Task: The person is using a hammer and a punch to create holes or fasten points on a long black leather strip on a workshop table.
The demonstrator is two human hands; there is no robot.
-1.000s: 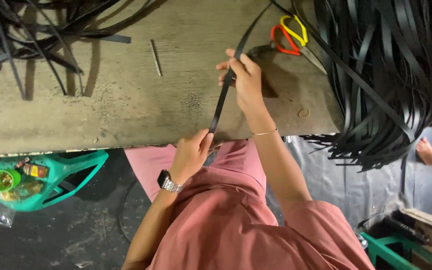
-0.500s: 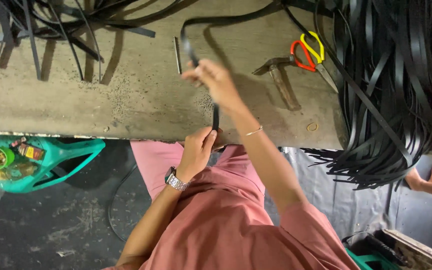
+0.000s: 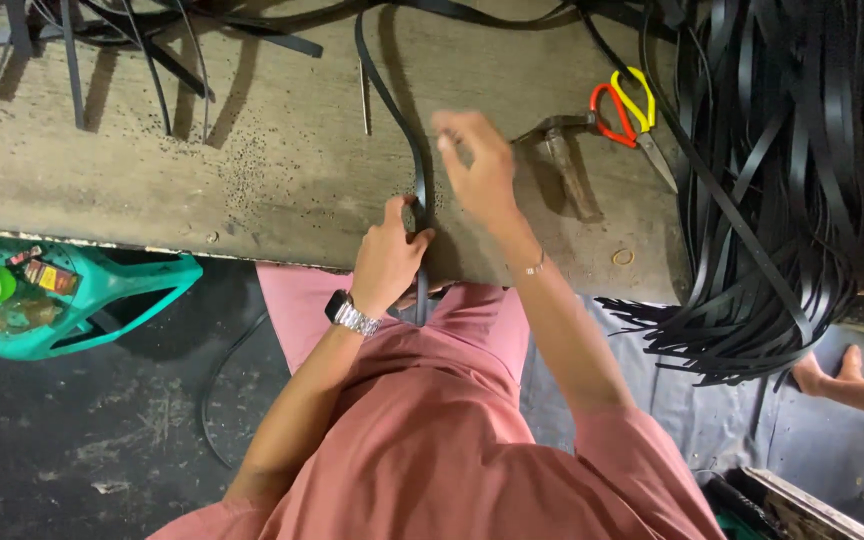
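A long black strip (image 3: 399, 110) runs from the far side of the wooden bench (image 3: 272, 180) down to its near edge. My left hand (image 3: 392, 255), with a metal watch on the wrist, pinches the strip at the bench edge. My right hand (image 3: 474, 165) hovers just right of the strip with its fingers spread and nothing in it; a thin bracelet sits on that wrist. I wear a pink shirt.
A hammer (image 3: 564, 165) and red-and-yellow scissors (image 3: 627, 110) lie right of my hands. A thick bundle of black strips (image 3: 782, 180) hangs over the bench's right end, more strips (image 3: 132, 40) at far left. A teal plastic stool (image 3: 62, 295) stands on the floor. Another person's foot (image 3: 832, 375) shows at right.
My right hand slid along the strip, then let it go and now hovers spread beside it. The left hand kept its grip at the bench edge. The view shifted.
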